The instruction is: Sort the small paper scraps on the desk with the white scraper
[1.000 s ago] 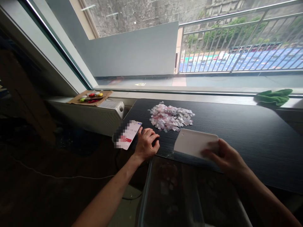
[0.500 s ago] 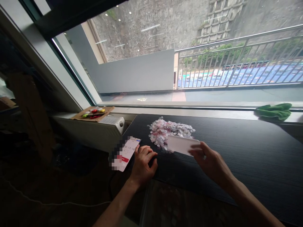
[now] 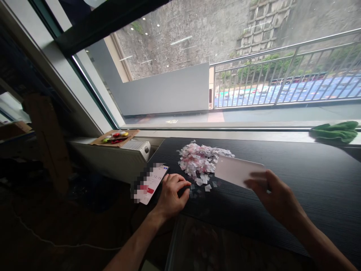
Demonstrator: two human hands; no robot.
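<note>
My right hand [image 3: 273, 192] pinches one end of a flat, whitish, slightly see-through card [image 3: 235, 169] with rounded corners. The card is tilted above the black table, beside a heap of small torn paper scraps [image 3: 200, 156]. A few loose scraps [image 3: 208, 188] lie in front of the heap. At the table's near edge rests my left hand [image 3: 173, 192], its fingers bent and thumb apart from the index finger, holding nothing I can see. Just left of it lies a phone [image 3: 155, 182] showing a timer, partly pixelated.
The black table [image 3: 296, 169] stands against a large window. A green glove or cloth [image 3: 334, 131] lies on the sill at the right. To the left are a radiator [image 3: 135, 146] and a cardboard piece [image 3: 131, 134] with small colourful items. A pale cable [image 3: 70, 246] crosses the floor.
My right hand has moved right with the card, away from the heap. Loose scraps now show in front of the heap near my left fingertips. My left hand stays nearly in place.
</note>
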